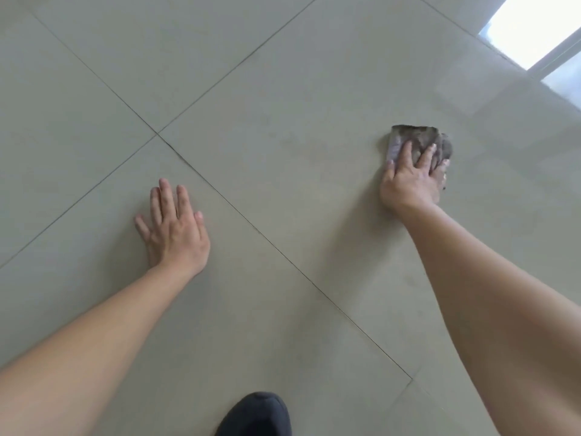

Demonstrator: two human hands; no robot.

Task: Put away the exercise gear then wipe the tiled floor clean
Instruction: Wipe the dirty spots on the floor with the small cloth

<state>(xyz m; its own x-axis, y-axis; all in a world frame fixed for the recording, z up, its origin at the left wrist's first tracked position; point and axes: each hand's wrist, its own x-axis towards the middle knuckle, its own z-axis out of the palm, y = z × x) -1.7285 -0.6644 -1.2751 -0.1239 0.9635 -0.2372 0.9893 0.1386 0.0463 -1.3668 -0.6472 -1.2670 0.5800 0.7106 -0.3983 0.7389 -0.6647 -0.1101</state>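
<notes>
Now one cloth [412, 137] lies on the floor [283, 89]; right grip [408, 180] presses it, straight-fingered; left grip [174, 228] rests flat, well left of it.

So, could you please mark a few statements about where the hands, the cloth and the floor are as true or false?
1. The left hand lies flat on the tiled floor, holding nothing. True.
2. The right hand hovers above the grey cloth. False: its fingers press down on the cloth.
3. Both hands rest on the same tile. False: a grout line runs between them.
4. A dark shoe shows at the bottom edge of the view. True.
5. Exercise gear lies beside the cloth. False: none is in view.
</notes>
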